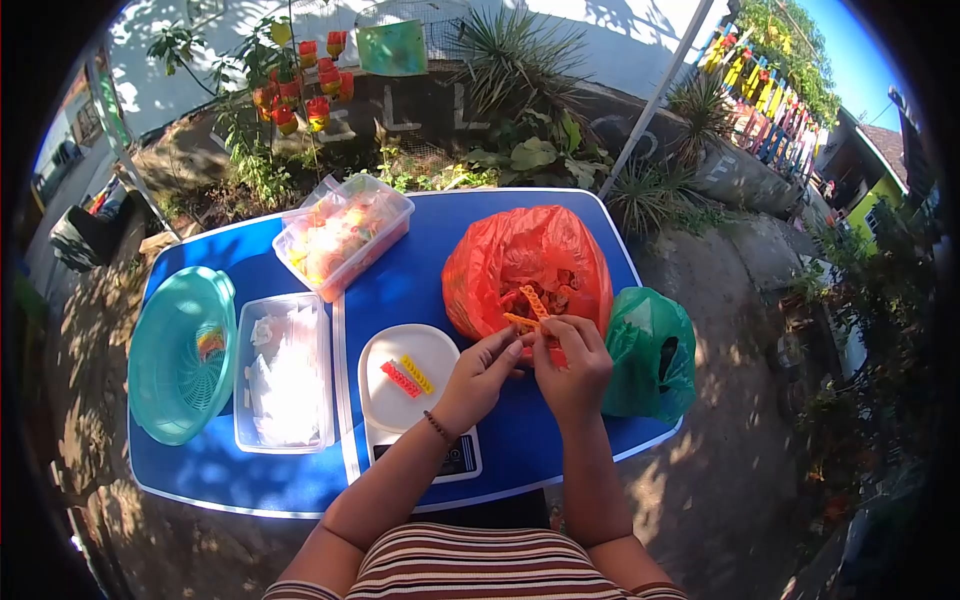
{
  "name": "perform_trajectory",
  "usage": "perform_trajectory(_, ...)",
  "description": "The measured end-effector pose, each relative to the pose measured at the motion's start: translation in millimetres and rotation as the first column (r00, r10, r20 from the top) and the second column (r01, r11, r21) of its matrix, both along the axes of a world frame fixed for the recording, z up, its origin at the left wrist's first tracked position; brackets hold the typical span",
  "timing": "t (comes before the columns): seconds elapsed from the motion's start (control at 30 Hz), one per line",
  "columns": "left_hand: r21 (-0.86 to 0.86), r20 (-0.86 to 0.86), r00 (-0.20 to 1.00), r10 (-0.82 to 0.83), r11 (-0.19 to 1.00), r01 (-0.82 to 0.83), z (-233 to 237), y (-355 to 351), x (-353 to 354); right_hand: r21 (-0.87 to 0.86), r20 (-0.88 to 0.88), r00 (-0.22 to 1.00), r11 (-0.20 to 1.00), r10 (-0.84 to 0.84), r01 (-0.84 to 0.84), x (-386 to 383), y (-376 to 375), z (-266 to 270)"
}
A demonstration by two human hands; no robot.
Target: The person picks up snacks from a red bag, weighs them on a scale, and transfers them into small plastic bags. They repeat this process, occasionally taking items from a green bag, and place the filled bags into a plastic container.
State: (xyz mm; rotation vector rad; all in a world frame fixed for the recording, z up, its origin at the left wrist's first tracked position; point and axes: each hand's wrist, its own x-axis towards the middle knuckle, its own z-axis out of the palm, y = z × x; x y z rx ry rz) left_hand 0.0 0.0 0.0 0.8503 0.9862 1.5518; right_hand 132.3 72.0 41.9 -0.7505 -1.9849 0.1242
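Observation:
My right hand (574,370) is closed in a pinch at the mouth of a red plastic bag (480,265), with orange ladder-shaped snack pieces (536,303) sticking up from its fingertips. Close against it, my left hand (482,368) has its thumb and fingers drawn together; whatever they grip is hidden. More orange and reddish pieces lie inside the bag. Left of the hands, a white kitchen scale (385,410) carries one red snack piece (401,379) and one yellow snack piece (416,374) on its round pan.
A green plastic bag (650,360) stands at the table's right edge. Leftward are a box of small white packets (285,425), a teal basket (160,370) with a colourful packet inside, and a clear box of filled packets (345,235). All rest on a blue folding table (385,285).

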Motion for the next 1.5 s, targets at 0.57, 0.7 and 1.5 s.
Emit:
perform_trajectory(0.57, 0.138, -0.673, 0.532, 0.514, 0.794, -0.592, 12.7, -96.4, -40.2, -0.487, -0.138, 0.867, 0.73, 0.478, -0.48, -57.1, -57.0, -16.0)
perform_trajectory(0.7, 0.303, -0.802, 0.243, 0.545, 0.722, -0.622, -7.7, -121.8, -46.8, -0.487, -0.029, 0.88, 0.763, 0.473, -0.426, -72.6, -62.4, -39.5)
perform_trajectory(1.5, 0.385, -0.752, 0.268, 0.601, 0.732, -0.562, -45.3, -161.1, -52.3, -0.332, 0.014, 0.897, 0.848, 0.443, -0.413, -72.9, -68.0, -33.4)
